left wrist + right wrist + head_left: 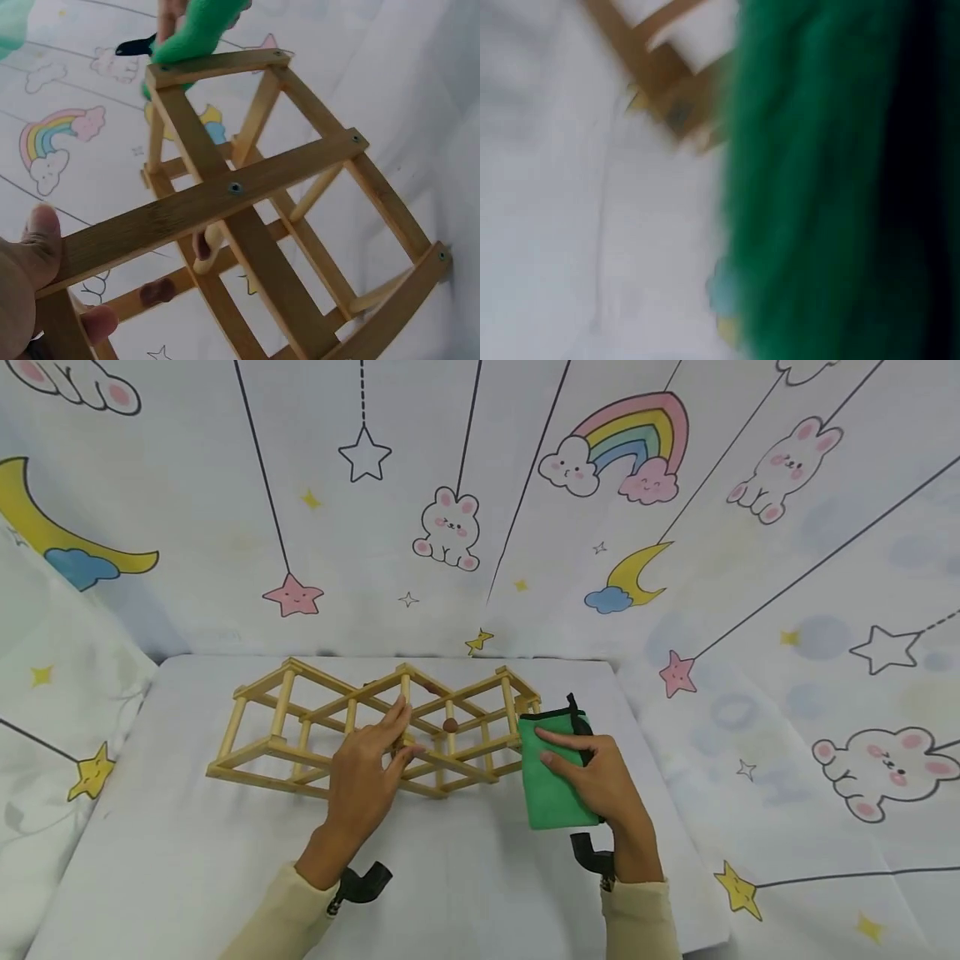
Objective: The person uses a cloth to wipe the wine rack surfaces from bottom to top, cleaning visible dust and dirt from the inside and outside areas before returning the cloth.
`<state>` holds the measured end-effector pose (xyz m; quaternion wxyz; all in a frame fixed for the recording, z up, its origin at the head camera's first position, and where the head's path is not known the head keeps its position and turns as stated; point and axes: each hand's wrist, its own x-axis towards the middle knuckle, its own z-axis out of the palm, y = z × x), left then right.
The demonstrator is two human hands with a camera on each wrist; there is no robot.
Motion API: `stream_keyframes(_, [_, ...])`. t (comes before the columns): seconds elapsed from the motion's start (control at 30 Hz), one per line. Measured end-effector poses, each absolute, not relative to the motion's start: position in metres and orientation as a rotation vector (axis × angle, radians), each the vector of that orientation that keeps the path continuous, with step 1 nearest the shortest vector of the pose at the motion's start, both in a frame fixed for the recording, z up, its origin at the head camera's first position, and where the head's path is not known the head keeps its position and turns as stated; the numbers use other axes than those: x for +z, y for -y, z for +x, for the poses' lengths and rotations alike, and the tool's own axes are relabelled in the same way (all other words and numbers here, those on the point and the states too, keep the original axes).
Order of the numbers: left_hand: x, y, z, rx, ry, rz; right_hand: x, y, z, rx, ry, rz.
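A light wooden rack point(273, 746) of slats and round dowels, in zigzag form, lies across the white table. My left hand point(365, 770) grips it near the middle; in the left wrist view the thumb point(45, 236) and a fingertip sit on either side of a slat. My right hand point(592, 772) holds a green cloth point(558, 777) with black edging against the rack's right end. In the right wrist view the cloth point(817, 180) fills much of the picture, blurred. Dark brown spots point(157, 291) show on the rack's wood.
The white-covered table point(187, 877) ends at a fabric backdrop point(525, 618) printed with rabbits, stars, moons and a rainbow. Black wrist mounts point(363, 883) are worn at both wrists, below beige sleeves point(641, 922).
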<state>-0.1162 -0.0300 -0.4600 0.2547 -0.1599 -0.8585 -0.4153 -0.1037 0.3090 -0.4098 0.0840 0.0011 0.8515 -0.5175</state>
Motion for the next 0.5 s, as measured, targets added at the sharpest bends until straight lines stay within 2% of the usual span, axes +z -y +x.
stream_keyframes(0.17, [-0.464, 0.031, -0.116, -1.161, 2.316, -0.435, -0.409, -0.328, -0.099, -1.161, -2.723, 0.118])
stream_keyframes(0.4, [-0.466, 0.033, -0.117, -1.175, 2.311, -0.442, -0.417, -0.318, -0.103, -1.62, -2.525, -0.141])
stream_keyframes(0.5, [-0.467, 0.032, -0.117, -1.196, 2.307, -0.446, -0.423, -0.325, -0.108, -1.569, -2.483, -0.116])
